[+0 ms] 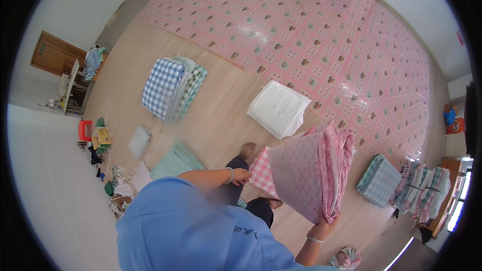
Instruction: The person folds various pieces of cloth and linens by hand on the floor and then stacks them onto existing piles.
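My right hand (328, 226) grips the lower edge of a thick folded pink floral cloth (297, 173), which stands up tilted with its layered folds facing right. My left hand (240, 177) is at the left corner of a pink-and-white gingham cloth (261, 171); whether its fingers pinch the fabric cannot be told. The gingham partly disappears behind the floral cloth, so I cannot see whether the two are joined. Just beyond them, a folded white cloth bundle (279, 109) with a handwritten mark lies on the floor. My feet are beside the gingham.
A checked cloth stack (163, 88) lies ahead left, near a small pale packet (139, 142) and green checked cloth (177, 162). Another folded stack (379, 180) is at right beside tied cloth bundles (421, 192). Pink patterned sheeting (301, 26) covers the far floor. A sewing machine (62, 92) stands left.
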{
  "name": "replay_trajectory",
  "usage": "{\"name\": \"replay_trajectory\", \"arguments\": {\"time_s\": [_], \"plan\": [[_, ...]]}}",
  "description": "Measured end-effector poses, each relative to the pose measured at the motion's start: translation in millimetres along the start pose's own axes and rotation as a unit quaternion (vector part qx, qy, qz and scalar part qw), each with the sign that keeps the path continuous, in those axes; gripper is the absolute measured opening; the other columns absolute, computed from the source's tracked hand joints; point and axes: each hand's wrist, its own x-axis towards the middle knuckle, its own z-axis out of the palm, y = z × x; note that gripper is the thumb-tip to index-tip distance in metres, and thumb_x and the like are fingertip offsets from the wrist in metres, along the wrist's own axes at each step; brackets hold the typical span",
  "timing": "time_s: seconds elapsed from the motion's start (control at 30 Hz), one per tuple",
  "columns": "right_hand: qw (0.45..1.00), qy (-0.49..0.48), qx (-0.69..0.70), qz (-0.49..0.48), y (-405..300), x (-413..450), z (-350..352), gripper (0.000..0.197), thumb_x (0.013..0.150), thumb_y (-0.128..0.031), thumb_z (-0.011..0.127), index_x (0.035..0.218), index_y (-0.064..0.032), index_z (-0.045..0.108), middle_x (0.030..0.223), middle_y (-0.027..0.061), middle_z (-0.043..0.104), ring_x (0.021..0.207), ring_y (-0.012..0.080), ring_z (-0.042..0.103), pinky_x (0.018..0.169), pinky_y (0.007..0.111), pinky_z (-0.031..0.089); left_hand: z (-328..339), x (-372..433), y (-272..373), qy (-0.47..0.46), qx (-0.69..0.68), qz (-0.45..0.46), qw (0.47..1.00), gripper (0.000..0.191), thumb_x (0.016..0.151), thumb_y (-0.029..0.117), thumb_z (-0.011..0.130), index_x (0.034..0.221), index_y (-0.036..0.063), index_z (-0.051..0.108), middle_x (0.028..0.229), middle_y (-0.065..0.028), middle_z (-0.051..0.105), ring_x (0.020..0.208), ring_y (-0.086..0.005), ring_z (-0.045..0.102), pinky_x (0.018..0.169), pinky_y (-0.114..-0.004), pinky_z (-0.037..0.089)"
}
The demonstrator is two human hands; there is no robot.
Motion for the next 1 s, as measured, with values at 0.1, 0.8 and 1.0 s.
{"name": "replay_trajectory", "arguments": {"time_s": [0.1, 0.8, 1.0], "plan": [[0.998, 0.02, 0.06, -0.024, -48.3, -3.5, 60.4, 0.046, 0.059, 0.007, 0.055, 0.103, 0.0032, 0.045, 0.096, 0.0083, 0.052, 0.088, 0.0183, 0.049, 0.081, 0.028, 0.036, -11.2, -15.2, 13.5, -0.084, -0.02, 0.008, 0.996, 0.051, 0.08, 0.047, 0.039, 0.117, 0.0108, 0.038, 0.118, -0.0082, 0.044, 0.1, -0.0243, 0.047, 0.079, -0.038, 0.039], [0.908, -0.411, -0.068, -0.035, -125.1, -15.2, 561.5, 0.024, 0.067, -0.001, 0.061, 0.087, 0.0002, 0.047, 0.086, 0.006, 0.052, 0.077, 0.0147, 0.048, 0.071, 0.026, 0.039, -237.8, -127.0, -67.4, -0.016, -0.69, 0.188, 0.699, 0.075, 0.077, 0.063, 0.022, 0.13, 0.0094, 0.015, 0.131, -0.0139, 0.023, 0.117, -0.0316, 0.028, 0.093, -0.045, 0.025], [0.833, -0.552, 0.029, 0.011, -183.7, -33.3, 645.2, 0.042, 0.074, -0.009, 0.056, 0.112, 0.0007, 0.04, 0.106, 0.0116, 0.05, 0.096, 0.0222, 0.048, 0.083, 0.036, 0.038, -321.9, -143.1, -39.6, 0.083, -0.817, 0.285, 0.494, 0.079, 0.075, 0.065, 0.024, 0.129, 0.008, 0.018, 0.132, -0.0121, 0.024, 0.118, -0.0279, 0.029, 0.094, -0.045, 0.024]]}}
